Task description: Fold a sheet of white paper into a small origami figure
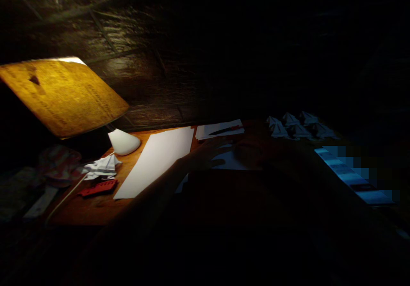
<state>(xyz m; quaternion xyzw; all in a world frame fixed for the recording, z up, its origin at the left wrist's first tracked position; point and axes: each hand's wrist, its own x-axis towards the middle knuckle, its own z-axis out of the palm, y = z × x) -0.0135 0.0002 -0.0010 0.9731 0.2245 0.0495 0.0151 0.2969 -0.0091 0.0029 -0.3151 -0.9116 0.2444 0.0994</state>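
**Paper in deep shadow, blade close by**

The small white sheet point(229, 158) lies on the worktop point(96, 213) beneath both hands. The left hand point(206, 156) has its fingers apart; the right hand's point(250, 150) I cannot tell. Poor light could cause a crooked crease. At 12 o'clock, the knife point(224, 130) on stacked papers point(201, 132) could cut a careless reach.
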